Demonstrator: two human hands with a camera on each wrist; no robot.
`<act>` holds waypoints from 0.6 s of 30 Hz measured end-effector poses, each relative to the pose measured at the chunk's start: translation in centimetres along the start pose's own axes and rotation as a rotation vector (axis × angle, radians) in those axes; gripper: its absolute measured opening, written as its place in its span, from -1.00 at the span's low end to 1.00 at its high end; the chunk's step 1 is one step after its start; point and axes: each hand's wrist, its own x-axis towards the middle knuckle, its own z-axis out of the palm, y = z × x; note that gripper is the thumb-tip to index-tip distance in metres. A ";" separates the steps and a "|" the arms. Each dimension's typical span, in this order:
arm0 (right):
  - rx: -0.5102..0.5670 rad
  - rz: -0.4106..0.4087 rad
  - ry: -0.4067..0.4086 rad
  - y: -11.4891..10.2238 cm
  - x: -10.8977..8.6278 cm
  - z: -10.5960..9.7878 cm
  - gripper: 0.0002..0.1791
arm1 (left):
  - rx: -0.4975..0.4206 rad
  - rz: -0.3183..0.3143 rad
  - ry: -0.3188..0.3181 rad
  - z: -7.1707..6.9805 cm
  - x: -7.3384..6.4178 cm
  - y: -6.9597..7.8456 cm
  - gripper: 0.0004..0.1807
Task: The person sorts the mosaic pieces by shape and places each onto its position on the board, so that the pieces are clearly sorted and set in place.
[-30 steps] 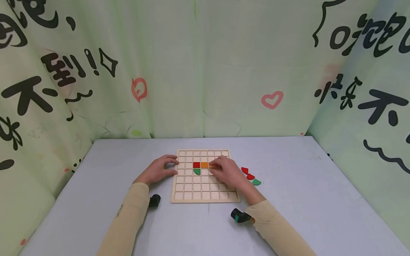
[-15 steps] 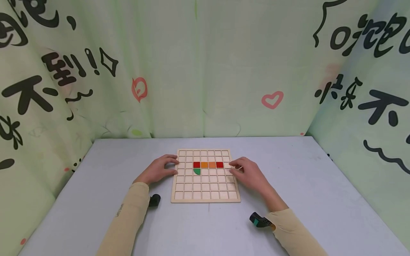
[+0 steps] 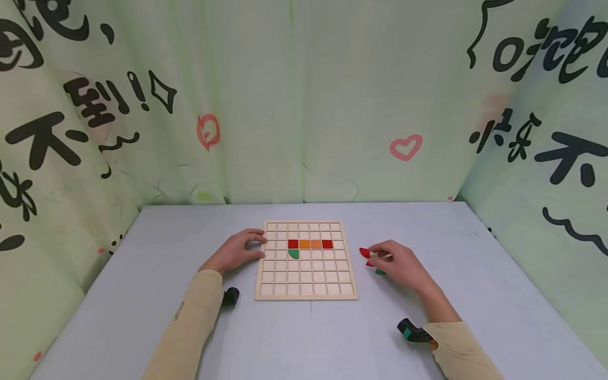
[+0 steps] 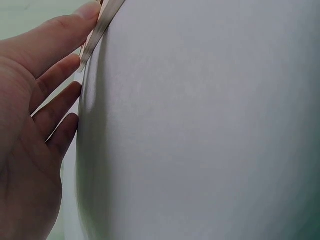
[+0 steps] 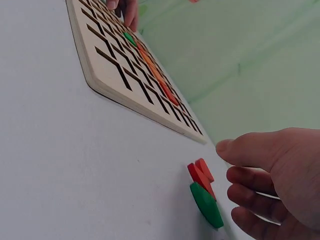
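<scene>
Evidently the work is partway along: the wooden grid board (image 3: 306, 299), at the middle of the head frame, has five pieces in its cells. A red square (image 3: 293, 244), two orange pieces (image 3: 310, 244) and another red square (image 3: 327, 244) form one row, with a green quarter-round (image 3: 293, 254) below its left end. Left outside, right of the board, lie two red pieces (image 3: 364, 253) and a green piece (image 3: 380, 272). Above them the right hand (image 3: 402, 265) is loosely spread, gripping nothing; whether a fingertip touches red is unclear. The left hand (image 3: 235, 252), relaxed and open-fingered, touches the board's left edge. Beneath is the pale table (image 3: 309, 343).
</scene>
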 end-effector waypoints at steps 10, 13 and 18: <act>-0.027 -0.007 -0.052 1.6 -1.0 -0.8 -0.67 | -0.003 -0.005 0.001 0.1 0.1 0.1 -0.55; -0.023 -0.020 -0.091 1.8 -1.1 -1.1 -0.68 | -0.002 -0.007 0.002 0.1 0.0 0.1 -0.55; -0.006 -0.071 -0.153 2.0 -1.3 -1.5 -0.72 | -0.002 -0.010 0.001 0.0 0.0 0.1 -0.56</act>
